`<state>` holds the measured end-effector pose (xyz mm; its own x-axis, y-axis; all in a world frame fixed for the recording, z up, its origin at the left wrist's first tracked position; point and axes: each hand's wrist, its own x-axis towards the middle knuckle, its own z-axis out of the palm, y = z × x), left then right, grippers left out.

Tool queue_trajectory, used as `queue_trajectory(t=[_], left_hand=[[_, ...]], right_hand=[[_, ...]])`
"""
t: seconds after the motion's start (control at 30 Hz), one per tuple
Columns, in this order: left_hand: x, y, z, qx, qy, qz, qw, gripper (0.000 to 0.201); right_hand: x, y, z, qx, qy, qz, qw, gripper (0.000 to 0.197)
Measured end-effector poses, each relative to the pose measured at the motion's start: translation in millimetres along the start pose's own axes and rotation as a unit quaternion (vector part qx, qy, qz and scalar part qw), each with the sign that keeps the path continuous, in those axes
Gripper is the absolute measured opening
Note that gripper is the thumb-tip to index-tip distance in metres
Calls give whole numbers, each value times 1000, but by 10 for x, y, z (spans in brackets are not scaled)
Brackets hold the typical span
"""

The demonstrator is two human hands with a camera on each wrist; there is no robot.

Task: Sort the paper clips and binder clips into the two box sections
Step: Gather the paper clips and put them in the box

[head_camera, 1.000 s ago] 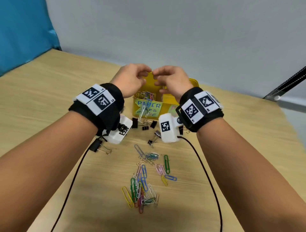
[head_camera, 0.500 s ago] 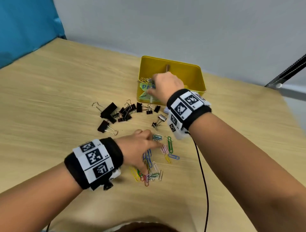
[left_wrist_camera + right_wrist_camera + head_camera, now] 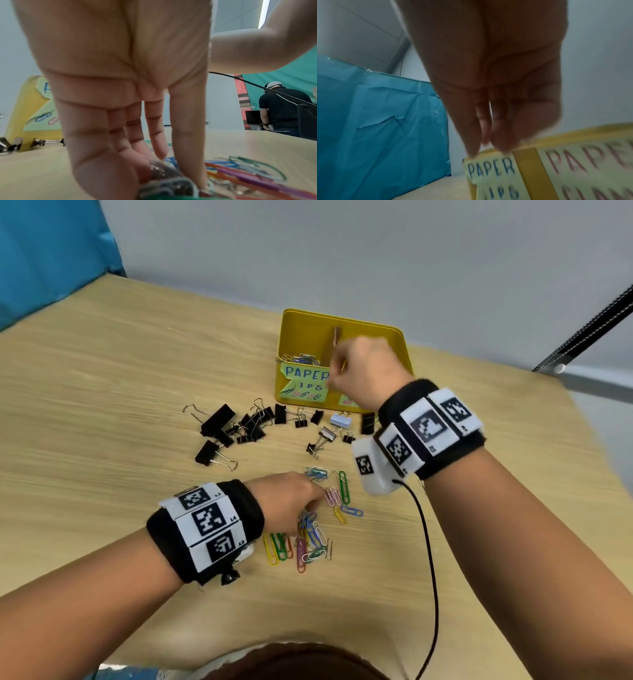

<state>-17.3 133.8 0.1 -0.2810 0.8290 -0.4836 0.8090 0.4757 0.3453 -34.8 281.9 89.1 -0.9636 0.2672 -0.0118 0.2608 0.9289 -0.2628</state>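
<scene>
Paper clips: coloured pile (image 3: 310, 537) on the table (image 3: 102, 405), under and just beside the left hand; some already lie in the box's left section.
Left hand: (image 3: 286, 501) has come down from the box onto the pile; fingers (image 3: 187, 135) point down, tips touching clips, nothing visibly pinched yet.
Right hand: (image 3: 364, 369) stays over the box's near rim, fingertips (image 3: 501, 143) bunched together; whether they pinch a clip I cannot tell.
Box: yellow (image 3: 342, 320), beneath the right hand, its "PAPER" label (image 3: 303, 383) below the fingers.
Binder clips: (image 3: 239, 428) between the hands, untouched.
Meaning: likely one drop ending, next pickup starting; most remains.
</scene>
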Motion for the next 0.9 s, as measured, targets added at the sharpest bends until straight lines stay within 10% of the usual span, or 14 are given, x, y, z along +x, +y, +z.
queue_trajectory(t=[0.1, 0.2, 0.3, 0.53, 0.9], left_hand=[[2, -10, -46, 17, 33, -20, 999, 41], [37, -30, -74, 27, 76, -44, 996, 69], [80, -37, -90, 28, 56, -56, 996, 82], [29, -90, -132, -30, 9, -48, 998, 53], [-74, 41, 74, 18, -32, -106, 994, 103]], right_hand=[[-311, 73, 200, -30, -225, 37, 973, 26], [-504, 210, 472, -87, -309, 71, 944, 71], [-651, 253, 707, -72, -301, 75, 948, 90], [-832, 293, 692, -4, -324, 25, 946, 70], [-1023, 16, 901, -80, -270, -2, 959, 96]])
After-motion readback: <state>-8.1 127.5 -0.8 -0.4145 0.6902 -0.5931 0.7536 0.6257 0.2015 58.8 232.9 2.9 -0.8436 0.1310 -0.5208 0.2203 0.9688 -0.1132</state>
